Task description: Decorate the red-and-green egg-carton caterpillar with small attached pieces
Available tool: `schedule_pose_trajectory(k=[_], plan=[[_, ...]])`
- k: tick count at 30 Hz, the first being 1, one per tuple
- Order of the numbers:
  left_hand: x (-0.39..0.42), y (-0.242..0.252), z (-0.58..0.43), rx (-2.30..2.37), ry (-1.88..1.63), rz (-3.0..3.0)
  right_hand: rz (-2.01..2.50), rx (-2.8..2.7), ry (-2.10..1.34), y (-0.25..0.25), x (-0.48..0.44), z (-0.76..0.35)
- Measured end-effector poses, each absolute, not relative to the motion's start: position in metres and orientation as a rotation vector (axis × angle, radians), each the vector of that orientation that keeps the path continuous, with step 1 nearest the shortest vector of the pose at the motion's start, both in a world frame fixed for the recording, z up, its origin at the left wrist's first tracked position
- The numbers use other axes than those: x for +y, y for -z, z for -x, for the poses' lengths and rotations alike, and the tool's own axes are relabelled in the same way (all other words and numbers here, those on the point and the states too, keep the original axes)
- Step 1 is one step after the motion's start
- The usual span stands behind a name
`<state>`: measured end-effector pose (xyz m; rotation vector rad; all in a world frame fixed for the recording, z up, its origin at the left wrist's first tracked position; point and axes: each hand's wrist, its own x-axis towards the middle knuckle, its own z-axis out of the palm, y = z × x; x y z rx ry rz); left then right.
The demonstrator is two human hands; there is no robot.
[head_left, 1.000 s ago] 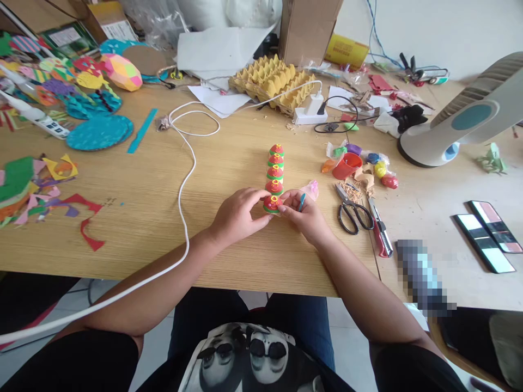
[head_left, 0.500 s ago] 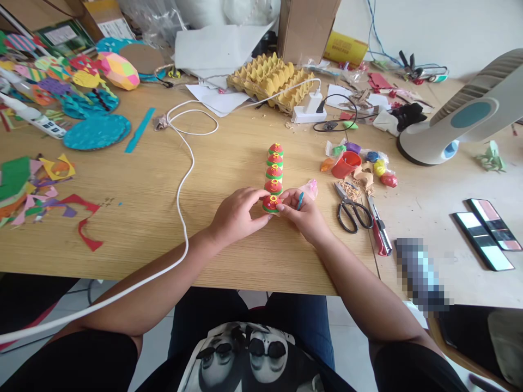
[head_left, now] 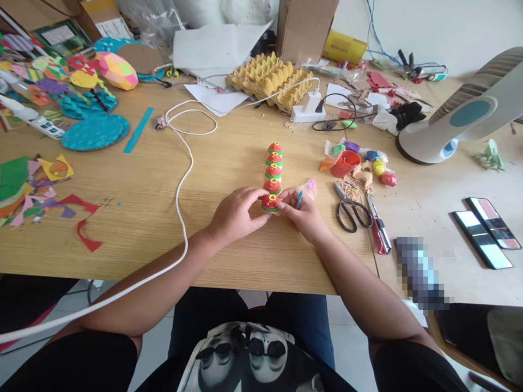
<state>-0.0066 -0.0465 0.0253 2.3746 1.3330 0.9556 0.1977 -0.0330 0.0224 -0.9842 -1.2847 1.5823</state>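
**Both hands on nearest clay piece, centre frame**

Left of centre, white cable (head_left: pixel 180 179) runs down the wooden table (head_left: pixel 134 228). Left hand (head_left: pixel 237 215) pinches the red-green clay piece (head_left: pixel 270 203) from its left side. The piece sits at the near end of a row of four like pieces (head_left: pixel 273 166), just touching it. Right hand (head_left: pixel 304 215) grips the same piece from the right, a thin blue tool (head_left: pixel 300 200) tucked between fingers. Right of centre: scissors (head_left: pixel 352 209), red cutter (head_left: pixel 379 231); fan (head_left: pixel 461 117) upper right.

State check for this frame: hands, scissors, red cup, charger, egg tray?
left hand: pinching the nearest clay dome
right hand: on the same dome, blue tool between fingers
scissors: slightly open, lying flat
red cup: tipped on its side
charger: plugged into power strip
egg tray: empty
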Motion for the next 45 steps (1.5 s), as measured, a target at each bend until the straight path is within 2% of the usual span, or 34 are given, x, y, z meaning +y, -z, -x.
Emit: schedule_pose_trajectory(k=[45], plan=[[-0.047,-0.0277,0.0066,1.353,-0.966,-2.359,0.97,-1.226,-1.624,-0.0202,-0.0318,-0.1946]])
